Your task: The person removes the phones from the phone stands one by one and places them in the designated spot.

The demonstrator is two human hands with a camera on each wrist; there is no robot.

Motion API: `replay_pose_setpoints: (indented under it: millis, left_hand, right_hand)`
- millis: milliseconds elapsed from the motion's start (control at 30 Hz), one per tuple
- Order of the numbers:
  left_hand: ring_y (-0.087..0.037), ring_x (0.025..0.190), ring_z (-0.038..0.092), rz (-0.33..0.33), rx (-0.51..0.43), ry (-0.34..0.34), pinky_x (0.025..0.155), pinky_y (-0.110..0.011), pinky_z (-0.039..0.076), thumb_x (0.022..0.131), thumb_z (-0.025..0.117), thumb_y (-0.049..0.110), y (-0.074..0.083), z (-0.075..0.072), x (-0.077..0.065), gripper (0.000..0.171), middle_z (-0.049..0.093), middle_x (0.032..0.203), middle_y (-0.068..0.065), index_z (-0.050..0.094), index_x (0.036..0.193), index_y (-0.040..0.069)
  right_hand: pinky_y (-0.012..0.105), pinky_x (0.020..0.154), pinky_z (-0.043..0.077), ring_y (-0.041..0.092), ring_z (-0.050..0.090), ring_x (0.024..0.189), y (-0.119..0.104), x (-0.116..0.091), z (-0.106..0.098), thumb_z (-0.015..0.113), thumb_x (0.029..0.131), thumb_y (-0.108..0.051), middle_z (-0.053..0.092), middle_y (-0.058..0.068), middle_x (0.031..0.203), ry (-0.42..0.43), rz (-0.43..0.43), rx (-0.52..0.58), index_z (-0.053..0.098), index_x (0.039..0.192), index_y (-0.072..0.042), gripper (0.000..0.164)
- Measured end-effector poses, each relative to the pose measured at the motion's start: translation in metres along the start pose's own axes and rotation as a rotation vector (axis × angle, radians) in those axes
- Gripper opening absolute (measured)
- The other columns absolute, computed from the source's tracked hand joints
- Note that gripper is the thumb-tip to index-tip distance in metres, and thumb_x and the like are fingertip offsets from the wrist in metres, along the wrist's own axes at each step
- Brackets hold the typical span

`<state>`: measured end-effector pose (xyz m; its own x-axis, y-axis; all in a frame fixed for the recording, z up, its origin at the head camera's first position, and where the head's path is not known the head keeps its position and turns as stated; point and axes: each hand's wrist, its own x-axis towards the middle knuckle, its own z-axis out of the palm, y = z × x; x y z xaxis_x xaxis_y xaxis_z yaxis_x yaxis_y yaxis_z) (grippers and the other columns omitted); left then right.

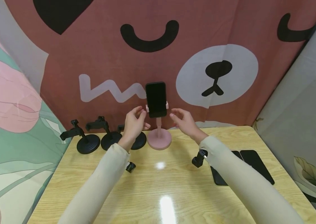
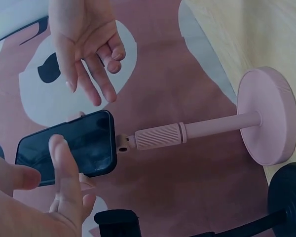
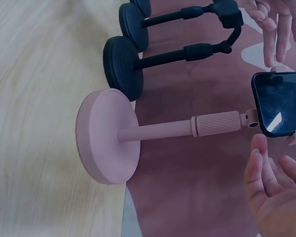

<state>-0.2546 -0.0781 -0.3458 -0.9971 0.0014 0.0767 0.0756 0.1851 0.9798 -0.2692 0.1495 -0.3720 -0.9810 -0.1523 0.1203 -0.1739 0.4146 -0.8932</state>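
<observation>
A black smartphone [image 1: 156,99] sits upright in the side clamps of a pink phone stand [image 1: 159,138] at the back of the table. My left hand [image 1: 135,122] is just left of the phone, fingers loosely bent and holding nothing. On the other side, my right hand [image 1: 185,122] hovers a short way from the clamp, its fingers relaxed and apart from the phone. In the right wrist view, the pink stand's ribbed collar [image 3: 217,123] and round base [image 3: 108,137] show plainly, with no hand on them.
Several black phone stands [image 1: 88,144] line the table's back left edge, one partly hidden by my left hand. Two dark phones [image 1: 257,166] lie flat at the right, partly under my right sleeve. A printed cloth [image 1: 104,62] hangs right behind the stands.
</observation>
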Motion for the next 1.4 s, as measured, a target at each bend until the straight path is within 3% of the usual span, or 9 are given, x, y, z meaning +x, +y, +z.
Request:
replay_pose_setpoints:
  millis: [100, 333, 533, 733, 933, 1067, 1200, 1400]
  left_hand:
    - [-0.007, 0.051, 0.064, -0.025, 0.001, -0.02, 0.055, -0.021, 0.058, 0.107, 0.052, 0.027, 0.003, 0.002, 0.004, 0.056, 0.051, 0.153, -0.014, 0.036, 0.156, 0.005]
    - [-0.01, 0.051, 0.066, -0.077, -0.016, -0.07, 0.056, -0.024, 0.059, 0.107, 0.051, 0.027, 0.006, 0.007, 0.012, 0.059, 0.048, 0.156, -0.012, 0.03, 0.159, 0.008]
    - [-0.012, 0.053, 0.068, -0.105, -0.044, -0.097, 0.061, -0.03, 0.062, 0.108, 0.049, 0.023, 0.007, 0.009, 0.02, 0.059, 0.051, 0.152, -0.017, 0.026, 0.161, 0.011]
    - [-0.013, 0.053, 0.069, -0.122, -0.038, -0.12, 0.063, -0.033, 0.063, 0.11, 0.045, 0.022, 0.007, 0.012, 0.025, 0.056, 0.051, 0.152, -0.016, 0.025, 0.161, 0.013]
    - [-0.014, 0.054, 0.069, -0.113, -0.056, -0.103, 0.061, -0.03, 0.062, 0.11, 0.043, 0.021, 0.006, 0.014, 0.025, 0.053, 0.048, 0.156, -0.014, 0.029, 0.16, 0.011]
    - [-0.012, 0.055, 0.069, -0.114, -0.056, -0.088, 0.065, -0.032, 0.063, 0.109, 0.044, 0.02, 0.004, 0.014, 0.024, 0.053, 0.049, 0.155, -0.015, 0.031, 0.16, 0.011]
    - [-0.013, 0.056, 0.069, -0.111, -0.051, -0.088, 0.068, -0.035, 0.063, 0.109, 0.044, 0.021, 0.003, 0.013, 0.024, 0.053, 0.05, 0.154, -0.014, 0.031, 0.159, 0.011]
    - [-0.012, 0.053, 0.068, -0.084, -0.049, -0.102, 0.059, -0.028, 0.061, 0.109, 0.045, 0.021, 0.002, 0.011, 0.021, 0.052, 0.052, 0.152, -0.015, 0.034, 0.158, 0.01]
  right_hand:
    - [0.042, 0.088, 0.06, 0.022, 0.067, 0.087, -0.006, 0.004, 0.001, 0.052, 0.107, -0.03, 0.054, 0.015, 0.145, -0.004, 0.02, 0.024, 0.046, 0.15, -0.007, 0.048]
    - [0.051, 0.091, 0.059, 0.041, 0.067, 0.089, -0.016, 0.013, 0.003, 0.051, 0.107, -0.024, 0.056, 0.017, 0.143, -0.002, 0.036, 0.121, 0.045, 0.151, -0.005, 0.048]
    - [0.033, 0.078, 0.061, 0.018, 0.068, 0.072, -0.019, 0.022, 0.005, 0.048, 0.108, -0.023, 0.055, 0.018, 0.145, -0.017, 0.044, 0.171, 0.039, 0.155, -0.007, 0.05]
    - [0.038, 0.08, 0.059, 0.01, 0.065, 0.066, -0.018, 0.027, 0.007, 0.045, 0.109, -0.022, 0.055, 0.016, 0.145, -0.031, 0.075, 0.231, 0.038, 0.157, -0.011, 0.049]
    - [0.027, 0.071, 0.058, 0.011, 0.065, 0.066, -0.018, 0.03, 0.008, 0.046, 0.109, -0.019, 0.062, 0.02, 0.133, -0.005, 0.07, 0.263, 0.041, 0.155, -0.01, 0.047]
    - [0.031, 0.075, 0.059, 0.014, 0.065, 0.067, -0.02, 0.028, 0.009, 0.048, 0.108, -0.019, 0.066, 0.021, 0.115, 0.013, 0.067, 0.271, 0.044, 0.153, -0.01, 0.046]
    - [0.031, 0.075, 0.059, 0.013, 0.064, 0.066, -0.022, 0.026, 0.01, 0.05, 0.107, -0.019, 0.064, 0.016, 0.092, 0.024, 0.068, 0.288, 0.047, 0.151, -0.01, 0.045]
    - [0.025, 0.072, 0.057, 0.008, 0.063, 0.063, -0.021, 0.024, 0.01, 0.052, 0.106, -0.018, 0.065, 0.008, 0.084, 0.036, 0.071, 0.304, 0.048, 0.15, -0.007, 0.045]
